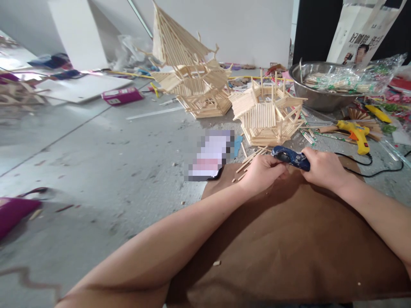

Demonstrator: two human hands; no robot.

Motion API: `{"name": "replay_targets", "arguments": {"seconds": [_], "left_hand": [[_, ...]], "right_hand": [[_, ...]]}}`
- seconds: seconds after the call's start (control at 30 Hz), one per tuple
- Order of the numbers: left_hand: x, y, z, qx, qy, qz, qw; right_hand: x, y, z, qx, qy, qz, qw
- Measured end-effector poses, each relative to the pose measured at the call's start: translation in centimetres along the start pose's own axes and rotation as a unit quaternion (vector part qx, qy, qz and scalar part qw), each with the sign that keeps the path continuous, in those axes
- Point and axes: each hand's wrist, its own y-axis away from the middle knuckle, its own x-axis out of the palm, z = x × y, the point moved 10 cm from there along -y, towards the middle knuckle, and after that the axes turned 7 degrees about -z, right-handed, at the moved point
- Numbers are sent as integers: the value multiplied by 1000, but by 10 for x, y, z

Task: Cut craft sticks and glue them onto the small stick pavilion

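Note:
My right hand [324,167] is closed round one end of a dark blue hand tool [291,157] with pale worn patches; its exact kind does not show. At the tool's other end, my left hand [263,172] is closed with thumb and fingers pinched together. What the left fingers hold, if anything, is hidden. Both hands are over the far edge of a brown apron [305,231]. Short thin wooden sticks [248,161] lie just beyond the left hand. Behind them stands a small pavilion model [265,115] built of such sticks.
A taller roofed stick model [192,81] stands farther back. A phone [208,154] lies left of the sticks. To the right are a yellow glue gun [356,133] with a black cord and a metal bowl [321,96] of wrapped sticks. A purple box [122,96] lies back left.

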Motion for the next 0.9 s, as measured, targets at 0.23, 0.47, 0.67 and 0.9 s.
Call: {"name": "replay_targets", "arguments": {"seconds": [0.23,0.47,0.67,0.9], "left_hand": [[4,-1,9,-53,53,10,997],[7,0,9,-70,99,11,993],[12,1,13,-102,154,24,983],[5,-1,11,-77,78,3,994]], "right_hand": [[3,-1,-1,2,17,13,1000],[2,-1,0,-5,26,1,1000],[4,-1,-2,-2,25,8,1000],[0,-1,1,-17,1,-8,1000]]}}
